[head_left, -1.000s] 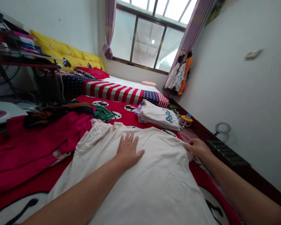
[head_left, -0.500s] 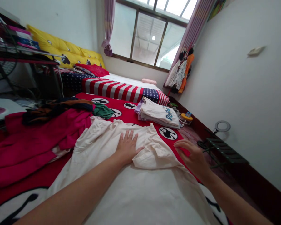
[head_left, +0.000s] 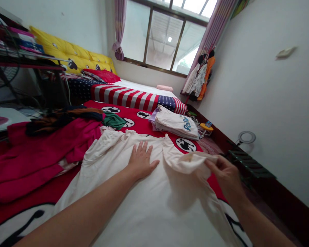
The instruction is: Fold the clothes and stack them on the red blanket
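Observation:
A cream-white T-shirt [head_left: 149, 206] lies spread over a red blanket [head_left: 134, 127] printed with white ovals and black figures. On the upper middle of the shirt my left hand [head_left: 142, 159] rests flat, fingers apart. To the right, my right hand [head_left: 225, 173] pinches the edge of the shirt's right sleeve [head_left: 186, 163] and holds it raised off the blanket. The sleeve stretches between the shoulder and my fingertips. Creases run along the shirt's left side, by the other sleeve.
A stack of folded shirts [head_left: 176, 125] sits beyond the shirt. Left lie magenta clothes [head_left: 48, 147], a dark brown garment [head_left: 59, 121] and a green cloth [head_left: 113, 120]. A bed [head_left: 134, 97] stands under the window, a dark green rack [head_left: 249, 164] at the right wall.
My right hand has closed on the sleeve edge and drawn it up and out to the right, unfolding it. My left hand has stayed flat on the shirt.

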Tool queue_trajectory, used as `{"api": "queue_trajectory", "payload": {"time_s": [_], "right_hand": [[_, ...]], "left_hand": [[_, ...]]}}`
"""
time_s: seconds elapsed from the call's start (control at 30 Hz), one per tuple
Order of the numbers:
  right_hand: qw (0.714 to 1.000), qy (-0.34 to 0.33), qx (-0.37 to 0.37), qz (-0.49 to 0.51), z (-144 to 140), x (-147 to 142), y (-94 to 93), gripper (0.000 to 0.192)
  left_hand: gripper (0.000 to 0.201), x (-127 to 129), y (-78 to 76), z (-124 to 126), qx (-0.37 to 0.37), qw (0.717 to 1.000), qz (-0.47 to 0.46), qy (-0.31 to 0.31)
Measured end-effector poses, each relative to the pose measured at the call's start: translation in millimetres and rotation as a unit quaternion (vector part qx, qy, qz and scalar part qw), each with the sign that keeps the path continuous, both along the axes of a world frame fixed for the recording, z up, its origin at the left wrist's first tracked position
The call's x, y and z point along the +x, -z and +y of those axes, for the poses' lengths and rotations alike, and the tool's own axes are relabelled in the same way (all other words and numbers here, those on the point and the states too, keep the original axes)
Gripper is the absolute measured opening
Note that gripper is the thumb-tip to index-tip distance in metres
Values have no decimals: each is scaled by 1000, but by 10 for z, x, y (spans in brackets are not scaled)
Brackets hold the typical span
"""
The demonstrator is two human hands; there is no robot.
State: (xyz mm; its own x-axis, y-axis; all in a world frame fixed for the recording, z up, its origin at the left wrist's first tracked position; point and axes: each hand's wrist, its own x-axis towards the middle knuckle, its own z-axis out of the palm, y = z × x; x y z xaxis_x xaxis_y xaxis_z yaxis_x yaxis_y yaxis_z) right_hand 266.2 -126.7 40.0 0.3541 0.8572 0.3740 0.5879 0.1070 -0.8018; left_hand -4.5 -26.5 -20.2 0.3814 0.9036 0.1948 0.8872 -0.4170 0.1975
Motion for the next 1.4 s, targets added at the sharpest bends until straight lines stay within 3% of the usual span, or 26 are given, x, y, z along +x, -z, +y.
{"api": "queue_trajectory", "payload": {"time_s": [0.07,0.17,0.23,0.3,0.4,0.5,0.57,0.63,0.7,0.83,0.9,0.97,1.03,1.1,1.17,1.23,1.3,1.4], "right_hand": [[984,135,7,113,-79,417,45,27],[945,212,-62,239,-204,1002,231,25],[939,250,-65,227,-255,1242,340,24],[952,266,-55,142,-254,1299,376,26],[978,194,-71,1,-143,1056,300,36],[988,26,-84,-128,62,604,172,43],[965,-72,-89,-236,222,325,101,42],[934,-115,-113,-319,395,146,44,32],[919,-82,-134,-361,583,105,-1,26],[915,83,-136,-369,962,332,-9,31],[901,129,-166,-378,1094,434,34,25],[892,154,-149,-399,1151,407,81,23],[902,132,-53,-407,1131,223,105,29],[920,29,18,-390,1072,-64,106,26],[920,-145,-4,-364,1036,-349,114,22],[898,-270,-52,-344,1067,-533,165,26],[898,-255,-75,-349,1168,-578,269,35],[914,-101,-102,-379,1365,-476,463,49]], "left_hand": [[76,6,-1,-4,-3,1000,-6,-1],[76,19,-2,-3,-6,1000,-14,-2],[77,25,-5,-4,-8,1000,-16,-1],[77,26,-11,-7,-9,1000,-16,0],[77,20,-18,-12,-9,1000,-15,1],[77,12,-15,-13,-9,1000,-13,0],[77,8,-9,-12,-8,1000,-12,1],[77,8,-2,-9,-6,1000,-13,3],[77,9,1,-5,-5,1000,-14,2],[77,11,-3,-4,-4,1000,-17,4],[77,10,-4,-10,-4,1000,-18,5],[77,11,0,-17,-6,1000,-18,3],[77,14,9,-18,-5,1000,-19,2],[77,17,17,-12,-3,1000,-19,2],[78,18,18,0,-3,1000,-19,3],[77,15,12,9,-6,1000,-20,3],[78,11,4,8,-9,1000,-22,4],[78,14,-4,-15,-17,1000,-26,5]]}}
